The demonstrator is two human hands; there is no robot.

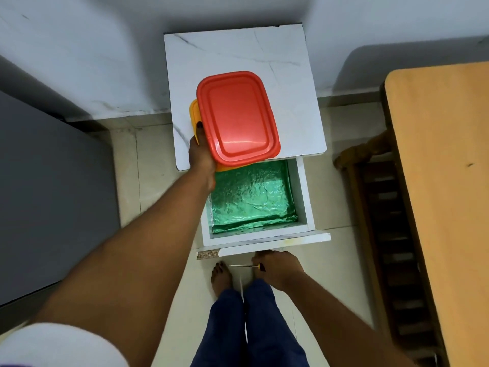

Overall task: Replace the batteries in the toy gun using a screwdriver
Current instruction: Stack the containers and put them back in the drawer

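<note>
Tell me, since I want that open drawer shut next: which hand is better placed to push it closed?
Probably the right hand: it rests at the drawer front, though its grip holds the screwdriver. The left hand is busy holding the red-lidded box above the cabinet.

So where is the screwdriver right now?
The screwdriver is low in the head view, gripped in the right hand just in front of the open drawer, its shaft pointing left toward the person's bare foot.
</note>
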